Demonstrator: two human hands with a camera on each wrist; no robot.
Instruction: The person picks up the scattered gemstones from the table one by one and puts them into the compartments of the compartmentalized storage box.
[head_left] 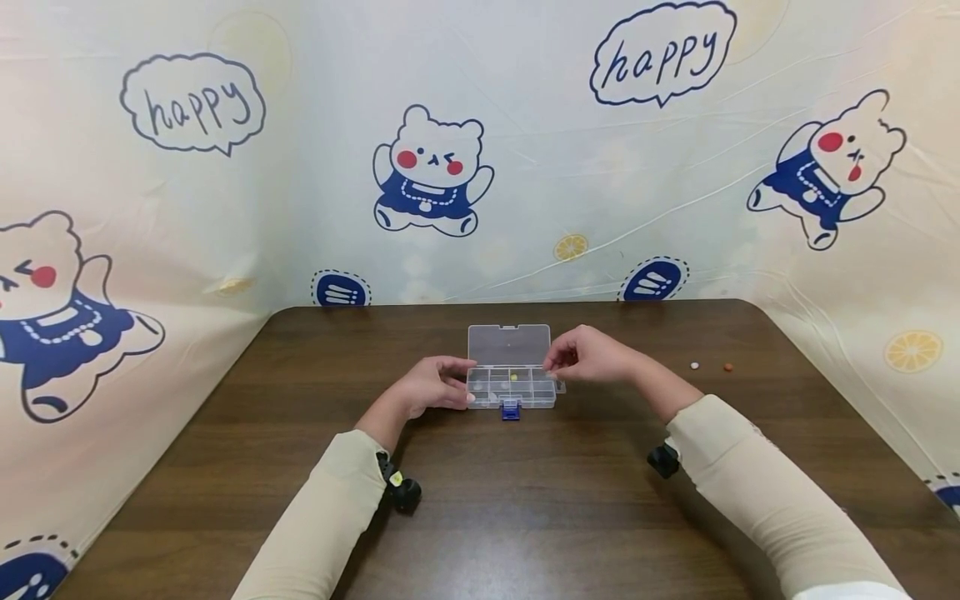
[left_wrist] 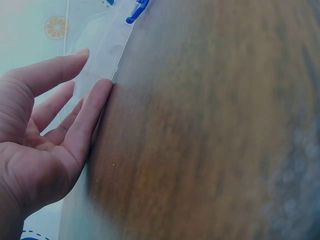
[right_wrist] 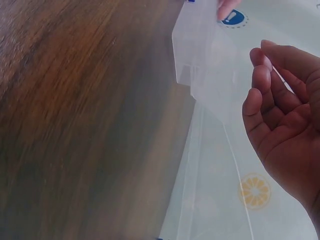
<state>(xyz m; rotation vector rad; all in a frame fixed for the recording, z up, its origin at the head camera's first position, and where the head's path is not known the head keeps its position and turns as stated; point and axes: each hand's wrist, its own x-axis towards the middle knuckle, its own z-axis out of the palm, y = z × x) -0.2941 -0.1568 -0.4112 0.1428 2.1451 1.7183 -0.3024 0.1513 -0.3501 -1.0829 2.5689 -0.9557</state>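
Note:
A clear plastic compartment box (head_left: pixel 511 387) stands on the table with its lid (head_left: pixel 508 344) raised at the back and a blue latch (head_left: pixel 511 411) at its front. My left hand (head_left: pixel 429 385) holds the box's left end, fingertips at its corners; in the left wrist view a fingertip (left_wrist: pixel 106 86) rests at the box's edge. Over the back right compartment is my right hand (head_left: pixel 588 353), its thumb and index tips together; I cannot tell whether something small is between them. One small yellow piece (head_left: pixel 513 377) lies in a back compartment, with pale ones (head_left: pixel 480 386) at the left.
To the right on the brown table (head_left: pixel 480 500) lie a small white round piece (head_left: pixel 694 366) and an orange-brown one (head_left: pixel 728 367). A printed cloth (head_left: pixel 525 208) hangs around the table's back and sides. Black wrist cameras (head_left: pixel 407 496) sit below both sleeves.

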